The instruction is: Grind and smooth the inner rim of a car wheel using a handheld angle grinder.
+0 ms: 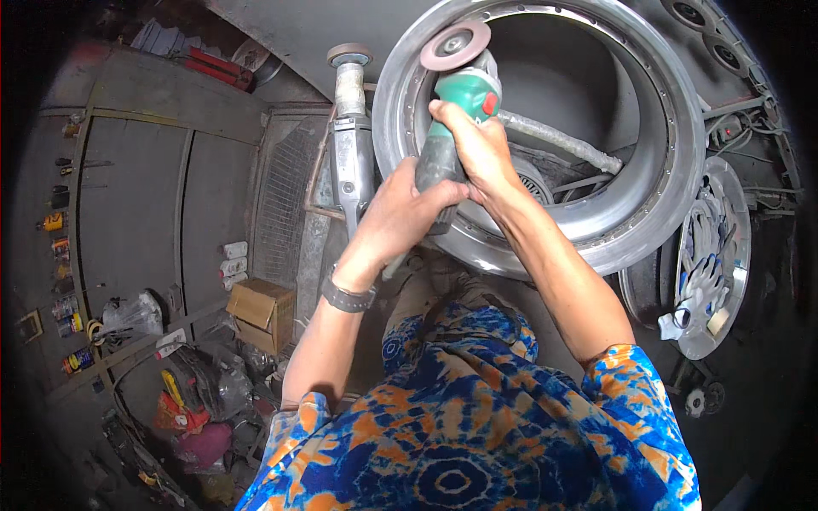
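Both of my hands are wrapped round a green and black angle grinder [440,153]. My left hand [407,207] grips the dark rear of its body, while my right hand [479,152] holds the green front part near the red button. A reddish-brown disc [456,45] sits at the tool's far end, over the upper left rim of a large metal wheel ring [609,230]. Whether the disc touches the rim I cannot tell. Small holes run round the inner edge of the ring. The side handle [562,142] of the grinder, wrapped in pale material, extends rightward across the opening.
Left of the ring lies a second, silver grinding tool [352,153] with a round head. A metal tray [740,247] with gloves [703,285] is on the right. On the left are a cardboard box [260,315] and piled bags [204,443]. Spare discs [722,51] hang at upper right.
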`<state>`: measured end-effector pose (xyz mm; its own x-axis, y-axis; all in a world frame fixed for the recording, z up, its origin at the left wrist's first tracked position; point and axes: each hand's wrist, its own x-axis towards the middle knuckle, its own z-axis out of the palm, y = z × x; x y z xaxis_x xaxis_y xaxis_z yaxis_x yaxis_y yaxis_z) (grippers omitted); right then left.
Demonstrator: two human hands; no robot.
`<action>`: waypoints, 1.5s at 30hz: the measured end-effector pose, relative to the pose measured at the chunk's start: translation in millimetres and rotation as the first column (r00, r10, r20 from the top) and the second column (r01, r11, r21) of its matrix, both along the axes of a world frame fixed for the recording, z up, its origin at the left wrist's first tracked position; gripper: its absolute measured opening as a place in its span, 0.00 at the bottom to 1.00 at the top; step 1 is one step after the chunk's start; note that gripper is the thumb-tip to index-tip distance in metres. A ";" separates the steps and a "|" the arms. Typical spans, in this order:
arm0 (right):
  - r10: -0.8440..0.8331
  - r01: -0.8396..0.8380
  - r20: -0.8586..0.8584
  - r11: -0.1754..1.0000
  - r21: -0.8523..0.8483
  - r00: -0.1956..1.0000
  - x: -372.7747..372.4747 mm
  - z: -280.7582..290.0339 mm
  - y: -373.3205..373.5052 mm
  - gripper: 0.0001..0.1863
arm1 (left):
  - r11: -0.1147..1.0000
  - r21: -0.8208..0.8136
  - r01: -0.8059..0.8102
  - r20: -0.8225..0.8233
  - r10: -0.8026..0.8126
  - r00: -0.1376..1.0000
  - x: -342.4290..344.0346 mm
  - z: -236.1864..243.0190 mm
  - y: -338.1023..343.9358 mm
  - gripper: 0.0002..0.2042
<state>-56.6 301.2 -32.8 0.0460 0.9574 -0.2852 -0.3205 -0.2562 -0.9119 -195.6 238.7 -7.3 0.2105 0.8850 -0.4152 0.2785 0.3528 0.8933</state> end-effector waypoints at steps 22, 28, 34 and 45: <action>0.727 -0.473 0.640 0.668 -0.574 0.249 77.1 -56.8 -80.1 0.51 | 0.912 -0.367 0.186 0.743 0.167 0.649 113.6 -140.7 -141.4 0.19; 0.774 -0.507 0.632 0.561 -0.655 0.039 99.2 -49.4 -82.9 0.51 | 0.632 -0.632 0.448 0.771 0.456 0.444 130.1 -110.1 -128.7 0.22; 0.671 -0.482 0.709 0.705 -0.520 0.217 74.8 -60.1 -68.5 0.50 | 0.764 -0.582 0.278 0.767 0.404 0.498 95.6 -90.5 -116.6 0.19; 0.096 -0.088 0.114 0.994 -0.066 0.989 13.7 -5.4 2.0 0.13 | 0.992 0.097 -0.085 0.033 0.083 0.996 14.6 -9.1 -24.4 0.29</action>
